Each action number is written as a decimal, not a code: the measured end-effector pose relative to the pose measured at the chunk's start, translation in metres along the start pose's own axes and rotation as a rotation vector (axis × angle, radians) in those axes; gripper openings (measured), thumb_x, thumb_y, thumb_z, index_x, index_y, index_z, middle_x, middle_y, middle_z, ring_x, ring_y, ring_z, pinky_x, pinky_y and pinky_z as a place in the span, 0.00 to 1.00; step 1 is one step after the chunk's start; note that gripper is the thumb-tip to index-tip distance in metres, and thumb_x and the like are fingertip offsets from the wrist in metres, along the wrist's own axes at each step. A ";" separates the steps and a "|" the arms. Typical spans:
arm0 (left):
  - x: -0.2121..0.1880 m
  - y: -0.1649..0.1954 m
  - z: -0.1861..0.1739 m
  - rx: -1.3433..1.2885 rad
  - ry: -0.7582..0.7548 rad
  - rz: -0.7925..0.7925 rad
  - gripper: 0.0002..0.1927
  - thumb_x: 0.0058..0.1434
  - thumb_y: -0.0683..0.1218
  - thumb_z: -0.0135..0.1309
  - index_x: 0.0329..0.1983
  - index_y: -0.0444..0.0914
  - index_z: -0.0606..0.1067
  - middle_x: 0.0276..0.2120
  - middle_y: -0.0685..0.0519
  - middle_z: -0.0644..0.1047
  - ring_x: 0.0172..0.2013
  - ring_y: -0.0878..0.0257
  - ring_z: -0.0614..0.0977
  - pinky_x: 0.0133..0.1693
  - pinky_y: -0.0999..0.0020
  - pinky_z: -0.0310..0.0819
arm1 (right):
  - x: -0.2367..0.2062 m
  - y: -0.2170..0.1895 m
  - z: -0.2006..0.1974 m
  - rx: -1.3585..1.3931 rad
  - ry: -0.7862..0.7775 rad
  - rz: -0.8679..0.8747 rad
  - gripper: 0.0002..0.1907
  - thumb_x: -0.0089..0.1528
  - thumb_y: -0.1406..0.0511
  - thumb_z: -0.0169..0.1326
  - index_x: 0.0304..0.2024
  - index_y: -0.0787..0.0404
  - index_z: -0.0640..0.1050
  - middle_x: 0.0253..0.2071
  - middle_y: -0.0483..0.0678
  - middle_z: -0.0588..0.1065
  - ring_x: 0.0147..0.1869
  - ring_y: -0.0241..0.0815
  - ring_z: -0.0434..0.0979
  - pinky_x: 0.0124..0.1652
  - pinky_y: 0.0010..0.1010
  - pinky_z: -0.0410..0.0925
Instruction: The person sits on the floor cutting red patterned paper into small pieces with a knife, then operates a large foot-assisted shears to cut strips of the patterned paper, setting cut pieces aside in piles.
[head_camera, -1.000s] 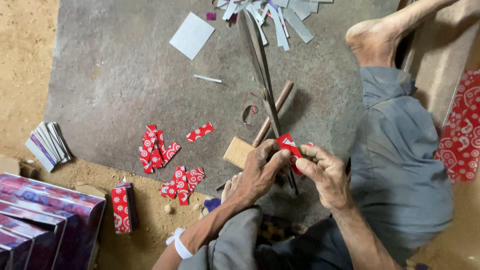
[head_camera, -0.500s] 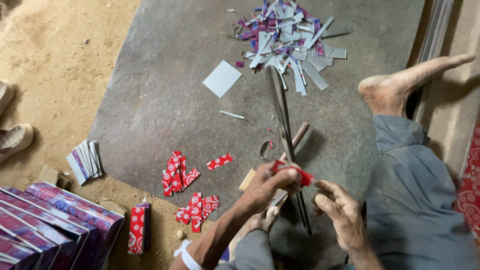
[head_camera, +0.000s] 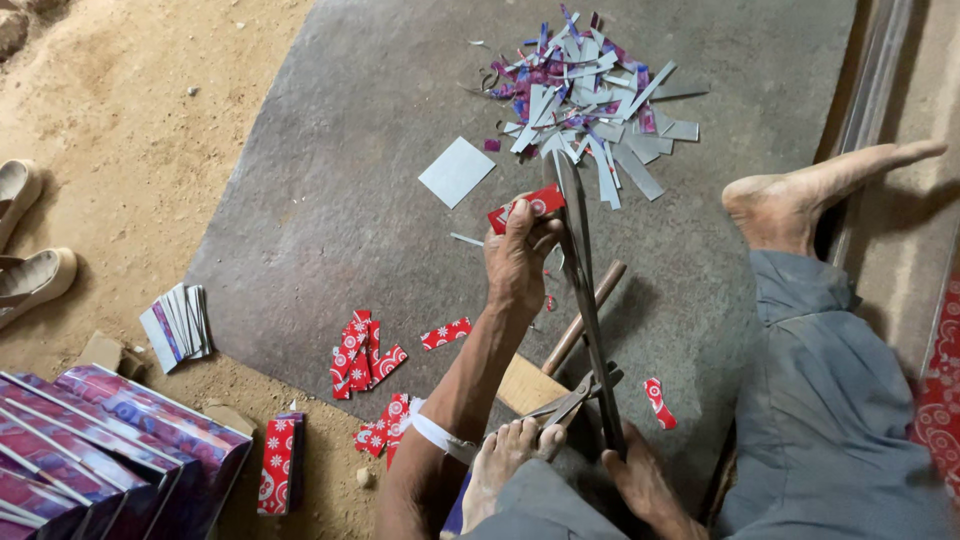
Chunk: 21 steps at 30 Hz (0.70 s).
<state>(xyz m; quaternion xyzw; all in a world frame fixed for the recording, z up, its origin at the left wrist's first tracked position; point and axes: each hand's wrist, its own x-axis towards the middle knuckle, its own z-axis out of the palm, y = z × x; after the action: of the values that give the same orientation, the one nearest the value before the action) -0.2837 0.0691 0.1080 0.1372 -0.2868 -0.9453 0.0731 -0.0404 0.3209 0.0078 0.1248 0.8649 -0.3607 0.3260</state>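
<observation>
Left hand (head_camera: 518, 262): fingers pinch a red patterned card strip (head_camera: 527, 208) beside the long shears (head_camera: 585, 290), above the grey mat (head_camera: 330, 210). Right hand (head_camera: 645, 480): grips the shears' lower handle, fingers mostly hidden.

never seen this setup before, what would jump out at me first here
The long metal shears run up the middle of the grey mat, and the left hand feeds a red patterned card into the blades. Beyond lies a heap of grey and purple offcuts; the right hand grips the handle near the bottom.
</observation>
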 end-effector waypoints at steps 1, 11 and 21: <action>-0.003 -0.005 -0.002 -0.002 0.028 -0.009 0.17 0.68 0.52 0.58 0.52 0.37 0.75 0.38 0.52 0.81 0.35 0.63 0.83 0.42 0.64 0.79 | -0.011 0.000 -0.004 0.061 0.018 -0.015 0.33 0.58 0.60 0.55 0.65 0.58 0.68 0.58 0.59 0.75 0.64 0.58 0.73 0.61 0.40 0.64; -0.030 -0.029 -0.001 0.024 0.152 0.005 0.18 0.67 0.52 0.58 0.54 0.37 0.75 0.37 0.52 0.80 0.33 0.64 0.82 0.40 0.65 0.78 | -0.038 -0.017 -0.022 0.197 0.017 -0.327 0.32 0.58 0.68 0.49 0.67 0.57 0.67 0.63 0.55 0.72 0.67 0.50 0.72 0.63 0.39 0.64; -0.032 -0.029 -0.001 0.060 0.169 0.023 0.18 0.66 0.51 0.58 0.54 0.35 0.75 0.36 0.52 0.80 0.32 0.65 0.81 0.39 0.67 0.78 | -0.030 -0.003 -0.019 0.291 -0.083 -0.266 0.38 0.57 0.66 0.54 0.70 0.59 0.62 0.70 0.55 0.66 0.70 0.52 0.65 0.64 0.41 0.58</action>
<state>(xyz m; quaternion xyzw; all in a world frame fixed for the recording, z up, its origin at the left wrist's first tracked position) -0.2546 0.0999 0.0982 0.2155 -0.3094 -0.9204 0.1038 -0.0283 0.3331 0.0391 0.0406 0.7982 -0.5267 0.2894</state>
